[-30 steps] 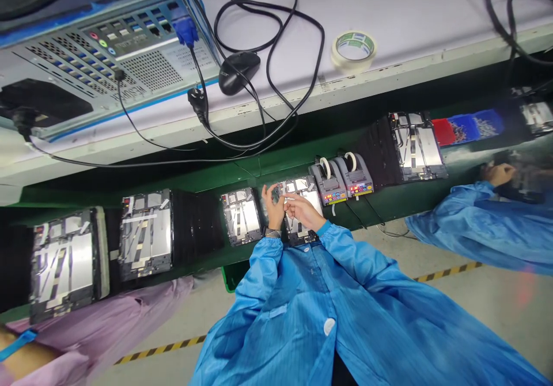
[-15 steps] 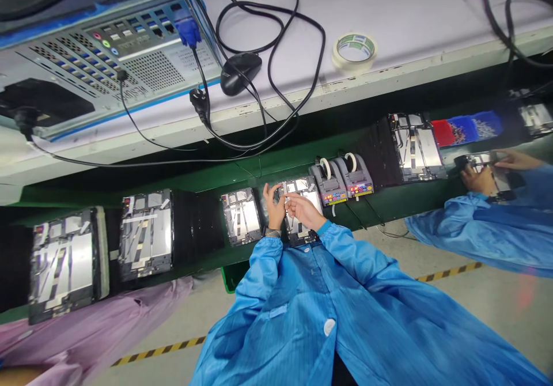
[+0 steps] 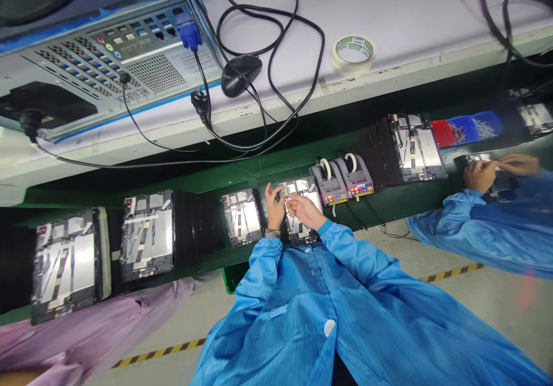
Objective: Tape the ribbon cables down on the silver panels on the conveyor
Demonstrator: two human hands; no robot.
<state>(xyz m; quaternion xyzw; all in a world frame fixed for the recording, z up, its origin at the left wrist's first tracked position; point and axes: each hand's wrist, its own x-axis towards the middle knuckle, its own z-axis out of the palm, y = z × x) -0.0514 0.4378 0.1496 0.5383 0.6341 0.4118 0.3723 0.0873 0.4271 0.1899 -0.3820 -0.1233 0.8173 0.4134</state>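
Observation:
An opened tablet chassis [image 3: 302, 193] with silver shielding lies on the green conveyor belt [image 3: 242, 173] right in front of me. My left hand [image 3: 273, 208] rests on its left edge with the fingers curled at the upper left corner. My right hand [image 3: 302, 209] hovers over the same unit, thumb and forefinger pinched together near the left fingers. What they pinch is too small to make out. Both arms wear blue smock sleeves.
A second chassis [image 3: 242, 218] lies left of mine, two more [image 3: 147, 235] further left. Two tape dispensers [image 3: 342, 178] stand to the right, then another chassis [image 3: 417, 145]. A co-worker in blue [image 3: 484, 174] handles a unit at right. A pink sleeve [image 3: 108, 328] is at lower left. Shelf above holds a computer, mouse, tape roll [image 3: 354, 50].
My hands have hardly shifted on the chassis. The co-worker at right brought a unit in front of them and lowered both hands onto it.

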